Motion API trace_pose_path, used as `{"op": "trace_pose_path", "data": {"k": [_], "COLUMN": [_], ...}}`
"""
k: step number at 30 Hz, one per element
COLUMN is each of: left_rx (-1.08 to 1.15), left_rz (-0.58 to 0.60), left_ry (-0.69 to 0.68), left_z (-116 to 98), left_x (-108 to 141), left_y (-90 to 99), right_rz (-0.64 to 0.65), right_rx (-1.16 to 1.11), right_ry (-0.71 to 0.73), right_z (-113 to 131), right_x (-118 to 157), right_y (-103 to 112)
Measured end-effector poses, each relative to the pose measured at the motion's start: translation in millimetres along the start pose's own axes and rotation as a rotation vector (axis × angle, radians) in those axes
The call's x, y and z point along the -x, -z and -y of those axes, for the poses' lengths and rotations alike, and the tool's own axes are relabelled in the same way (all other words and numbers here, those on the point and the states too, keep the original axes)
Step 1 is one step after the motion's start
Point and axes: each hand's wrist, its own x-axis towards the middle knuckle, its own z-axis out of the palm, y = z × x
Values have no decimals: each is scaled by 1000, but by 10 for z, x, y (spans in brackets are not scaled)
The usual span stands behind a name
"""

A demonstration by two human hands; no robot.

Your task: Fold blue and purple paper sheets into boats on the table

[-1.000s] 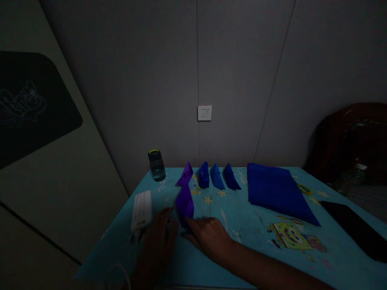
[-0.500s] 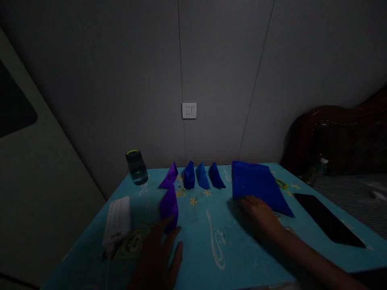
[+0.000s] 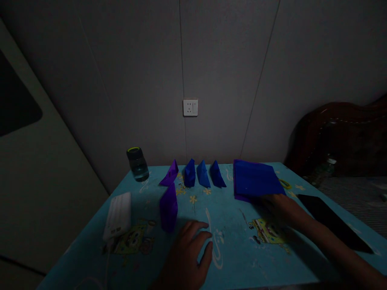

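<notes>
My left hand (image 3: 192, 251) hovers over the front middle of the table with its fingers apart and holds nothing. To its left stands a folded purple paper boat (image 3: 168, 208). My right hand (image 3: 279, 207) is at the front right edge of a stack of blue paper (image 3: 256, 179), its fingers closed on that edge and partly in shadow. Purple paper shows under the blue along the left and front edges. In a row at the back stand a purple paper boat (image 3: 171, 174), a dark blue one (image 3: 190, 174), a lighter blue one (image 3: 203, 175) and another dark blue one (image 3: 217, 175).
A water bottle (image 3: 138, 164) stands at the back left, with a white power bank (image 3: 118, 215) and its cable nearer me. Yellow-handled scissors (image 3: 284, 184) lie partly hidden beside the paper. A flat black object (image 3: 331, 221) lies along the right edge.
My left hand has moved right, away from the near purple boat. My right hand has shifted right along the paper's front edge, and the stack now lies squarer, with purple showing beneath.
</notes>
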Motion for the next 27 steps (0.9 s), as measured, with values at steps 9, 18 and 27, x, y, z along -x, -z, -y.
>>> {"op": "trace_pose_path", "data": {"k": [9,18,27], "left_rx": [168,376,830], "left_rz": [-3,112,149], "left_ry": [42,292,442], "left_z": [-140,-257,-384], "left_x": [-15,-10,291], "left_y": [-99,-143,-531], "right_rz": [89,-351,-61], "right_rx": [-172,-202,-592], "right_ry": [-85,-93,384], "right_z": [-214,280,1597], "right_x": [-72,356,1006], "right_y": [19,516,852]}}
